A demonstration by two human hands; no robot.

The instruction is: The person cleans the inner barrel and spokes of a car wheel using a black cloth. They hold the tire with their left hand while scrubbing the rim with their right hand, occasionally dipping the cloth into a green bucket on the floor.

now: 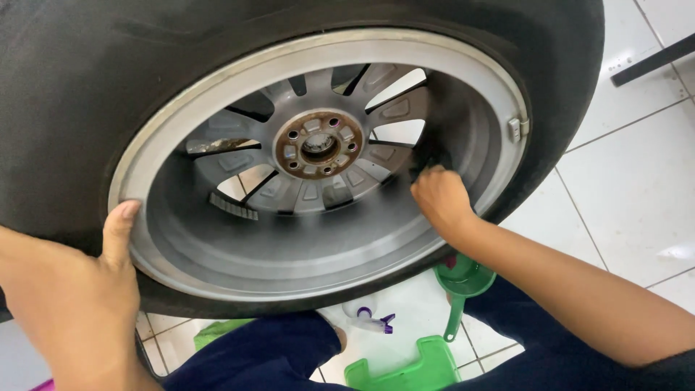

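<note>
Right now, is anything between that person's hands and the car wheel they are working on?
Nothing visible. The left hand already grips the black rubber tyre at the rim edge, thumb on the grey alloy wheel. The right hand is inside the barrel, pressing a dark object, too hidden to identify, against the metal.
</note>
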